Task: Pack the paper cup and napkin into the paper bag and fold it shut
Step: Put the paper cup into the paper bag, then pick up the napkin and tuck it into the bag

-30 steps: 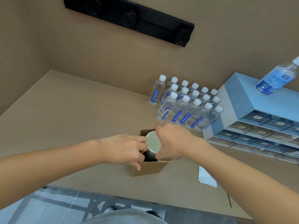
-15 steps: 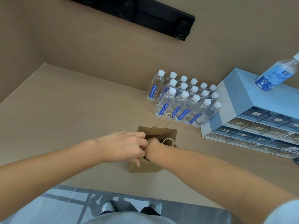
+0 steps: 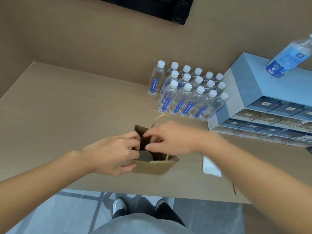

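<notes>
Left hand grips the left wall of the paper bag, thumb on the near outer face and fingers curled over the rim, which I read as holding the mouth spread and the bag upright on the table. Right hand sits over the right side of the opening with its fingertips at the rim; it carries nothing that I can see, and motion blur leaves me unable to tell whether it pinches the edge or merely hovers there. The paper cup is already down inside the bag, its round top visible in the opening against the left wall, touching or nearly touching my left fingers. The napkin lies flat on the table to the right of the bag, well apart from it and partly hidden under my right forearm; I judge it the next item to fetch, and the bag is kept open for that reason. One twisted handle arcs up at the far rim and a second droops into the mouth at the near side. Count: one bag, one cup, one napkin, two hands. Behind, water bottles stand packed in three rows, sixteen caps by my count, beside a blue drawer unit with one larger bottle standing on top.
</notes>
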The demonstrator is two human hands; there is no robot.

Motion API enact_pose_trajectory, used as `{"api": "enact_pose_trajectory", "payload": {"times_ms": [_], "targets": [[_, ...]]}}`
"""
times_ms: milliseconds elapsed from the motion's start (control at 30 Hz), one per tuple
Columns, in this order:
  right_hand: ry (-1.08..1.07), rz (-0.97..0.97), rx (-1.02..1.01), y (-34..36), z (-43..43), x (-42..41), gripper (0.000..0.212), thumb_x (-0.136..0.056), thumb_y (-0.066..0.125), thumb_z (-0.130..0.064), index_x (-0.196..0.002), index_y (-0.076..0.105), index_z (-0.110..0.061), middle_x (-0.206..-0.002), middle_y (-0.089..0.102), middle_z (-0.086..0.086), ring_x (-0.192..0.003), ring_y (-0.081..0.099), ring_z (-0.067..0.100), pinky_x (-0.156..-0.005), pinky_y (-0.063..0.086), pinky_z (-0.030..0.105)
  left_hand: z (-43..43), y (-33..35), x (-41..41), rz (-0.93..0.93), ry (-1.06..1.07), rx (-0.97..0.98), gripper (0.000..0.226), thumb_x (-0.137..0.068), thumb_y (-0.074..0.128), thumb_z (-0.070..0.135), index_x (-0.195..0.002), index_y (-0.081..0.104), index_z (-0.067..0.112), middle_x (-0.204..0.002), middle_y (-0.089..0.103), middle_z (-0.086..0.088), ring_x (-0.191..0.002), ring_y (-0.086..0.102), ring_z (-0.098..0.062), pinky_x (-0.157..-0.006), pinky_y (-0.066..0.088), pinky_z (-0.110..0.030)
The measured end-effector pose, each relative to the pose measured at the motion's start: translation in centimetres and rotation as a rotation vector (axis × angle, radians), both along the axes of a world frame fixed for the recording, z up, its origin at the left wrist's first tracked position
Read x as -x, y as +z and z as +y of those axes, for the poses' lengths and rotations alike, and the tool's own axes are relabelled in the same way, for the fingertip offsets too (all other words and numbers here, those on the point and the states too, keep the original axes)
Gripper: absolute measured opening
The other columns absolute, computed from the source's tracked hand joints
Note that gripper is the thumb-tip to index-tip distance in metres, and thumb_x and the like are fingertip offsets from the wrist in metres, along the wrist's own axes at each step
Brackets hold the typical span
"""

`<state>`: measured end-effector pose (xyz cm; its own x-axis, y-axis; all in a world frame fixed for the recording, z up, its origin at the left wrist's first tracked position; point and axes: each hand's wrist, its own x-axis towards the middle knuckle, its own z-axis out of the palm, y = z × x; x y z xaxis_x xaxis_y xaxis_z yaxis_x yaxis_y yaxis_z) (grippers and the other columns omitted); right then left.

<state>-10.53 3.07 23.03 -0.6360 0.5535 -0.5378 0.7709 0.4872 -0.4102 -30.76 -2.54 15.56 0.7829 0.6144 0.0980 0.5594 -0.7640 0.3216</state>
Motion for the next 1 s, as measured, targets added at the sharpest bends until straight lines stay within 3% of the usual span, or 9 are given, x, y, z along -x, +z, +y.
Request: {"api": "enact_pose_trajectory", "payload": {"times_ms": [67, 167, 267, 400, 567, 733, 833, 900, 1000], "targets": [[-0.213, 0.289, 0.126, 3.4, 0.7, -5.2, 0.031, -0.088, 0.056, -0.05, -0.115, 0.063, -0.038, -0.101, 0.075, -0.016, -0.098, 0.068, 0.0, -0.085, 0.055, 0.022, 0.0, -0.4, -0.1, 0.005, 0.011, 0.008, 0.026, -0.091, 0.055, 0.038, -0.081, 0.067, 0.017, -0.094, 0.061, 0.001, -0.118, 0.045, -0.017, -0.066, 0.056, -0.034], [-0.564, 0.481, 0.09, 2.2, 2.6, -13.6, 0.016, -0.092, 0.059, -0.031, -0.104, 0.07, -0.031, -0.094, 0.078, -0.002, -0.09, 0.074, 0.013, -0.084, 0.06, 0.028, 0.1, -0.8, -0.3, -0.008, 0.012, 0.005, 0.025, -0.093, 0.054, 0.037, -0.079, 0.065, 0.019, -0.094, 0.06, 0.002, -0.118, 0.046, -0.017, -0.069, 0.056, -0.031], [-0.791, 0.16, -0.063, -6.3, 3.9, -20.8, 0.019, -0.093, 0.06, -0.007, -0.102, 0.07, -0.019, -0.103, 0.076, 0.011, -0.09, 0.07, 0.022, -0.086, 0.052, 0.033, 0.5, -0.9, -0.6, -0.036, -0.016, 0.005, 0.021, -0.094, 0.056, 0.036, -0.079, 0.062, 0.022, -0.096, 0.059, 0.002, -0.117, 0.047, -0.019, -0.081, 0.053, -0.031], [-0.761, -0.235, -0.039, -17.2, 1.6, -27.0, 0.043, -0.087, 0.068, -0.01, -0.129, 0.061, -0.017, -0.133, 0.062, 0.009, -0.121, 0.057, 0.023, -0.097, 0.041, 0.022, 0.8, -1.4, -1.5, -0.008, -0.016, -0.016, 0.023, -0.095, 0.052, 0.041, -0.079, 0.058, 0.025, -0.098, 0.055, 0.006, -0.119, 0.046, -0.018, -0.08, 0.054, -0.034], [-0.803, -0.306, -0.094, -23.5, -0.4, -29.3, 0.06, -0.083, 0.065, -0.006, -0.139, 0.048, -0.021, -0.143, 0.039, 0.009, -0.131, 0.039, 0.028, -0.109, 0.038, 0.037, 1.1, -1.3, -2.5, 0.012, 0.013, -0.014, 0.023, -0.095, 0.051, 0.042, -0.077, 0.054, 0.028, -0.096, 0.05, 0.01, -0.12, 0.045, -0.016, -0.073, 0.056, -0.036], [-0.874, -0.345, -0.089, -23.9, 0.9, -27.8, 0.046, -0.08, 0.057, -0.003, -0.124, 0.054, -0.015, -0.121, 0.06, 0.013, -0.116, 0.053, 0.03, -0.094, 0.05, 0.038, 1.2, -0.8, -3.2, 0.043, 0.03, -0.022, 0.023, -0.095, 0.051, 0.041, -0.077, 0.056, 0.027, -0.095, 0.054, 0.008, -0.118, 0.046, -0.015, -0.071, 0.056, -0.036], [-0.946, -0.154, 0.094, -22.5, 1.4, -27.0, 0.024, -0.081, 0.062, -0.002, -0.104, 0.066, -0.007, -0.107, 0.069, 0.015, -0.097, 0.065, 0.03, -0.079, 0.054, 0.034, 1.4, -0.4, -3.6, 0.045, 0.036, -0.009, 0.022, -0.095, 0.053, 0.04, -0.078, 0.057, 0.026, -0.096, 0.057, 0.007, -0.116, 0.047, -0.015, -0.072, 0.056, -0.036], [-1.017, 0.046, 0.187, -20.1, 2.1, -25.9, 0.025, -0.081, 0.068, 0.001, -0.105, 0.07, -0.002, -0.109, 0.071, 0.019, -0.093, 0.067, 0.029, -0.077, 0.052, 0.033, 1.4, -0.2, -3.8, 0.046, 0.037, 0.001, 0.021, -0.094, 0.055, 0.038, -0.079, 0.059, 0.025, -0.096, 0.058, 0.006, -0.116, 0.048, -0.016, -0.073, 0.056, -0.037], [-1.135, 0.543, 0.398, -14.1, 3.4, -23.0, 0.032, -0.082, 0.068, 0.008, -0.114, 0.065, 0.005, -0.109, 0.072, 0.022, -0.083, 0.069, 0.025, -0.075, 0.058, 0.036, 1.2, 0.2, -4.0, 0.044, 0.041, -0.005, 0.022, -0.094, 0.057, 0.037, -0.078, 0.059, 0.023, -0.094, 0.059, 0.004, -0.111, 0.05, -0.018, -0.071, 0.056, -0.037]]}}
